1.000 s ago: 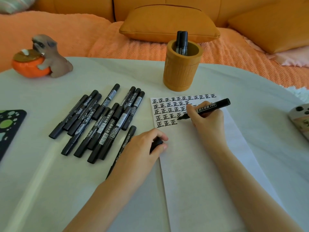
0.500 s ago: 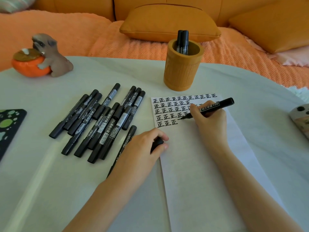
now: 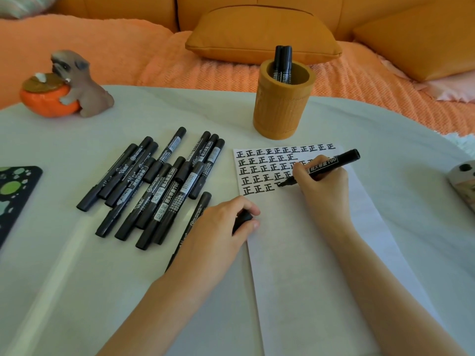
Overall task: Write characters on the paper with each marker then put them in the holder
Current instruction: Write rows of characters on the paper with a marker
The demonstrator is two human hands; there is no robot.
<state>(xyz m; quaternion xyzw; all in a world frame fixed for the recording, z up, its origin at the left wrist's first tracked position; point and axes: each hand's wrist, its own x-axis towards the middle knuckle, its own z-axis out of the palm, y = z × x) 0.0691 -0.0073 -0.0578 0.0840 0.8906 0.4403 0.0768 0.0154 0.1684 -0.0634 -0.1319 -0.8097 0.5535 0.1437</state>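
A marker (image 3: 324,166) is gripped by the fingers of the right hand (image 3: 322,183), tip on the paper (image 3: 308,253) at the fifth row, a cap (image 3: 241,219) is pinched by the left hand (image 3: 218,229), and only two markers (image 3: 282,65) have been put in the holder (image 3: 280,111) (a pile (image 3: 159,188) of a dozen or so is left on the counter (image 3: 77,278)).

One sheet of paper (image 3: 308,253) bears five rows of characters (image 3: 259,188). One holder (image 3: 280,111) contains two standing markers (image 3: 282,64). One uncapped marker (image 3: 327,165) is in the right hand (image 3: 323,187) and one cap (image 3: 241,219) in the left hand (image 3: 218,227). About a dozen loose markers (image 3: 154,186) lie overlapped on the desk (image 3: 77,278), too tangled to count exactly. There is one dog figurine (image 3: 79,83).
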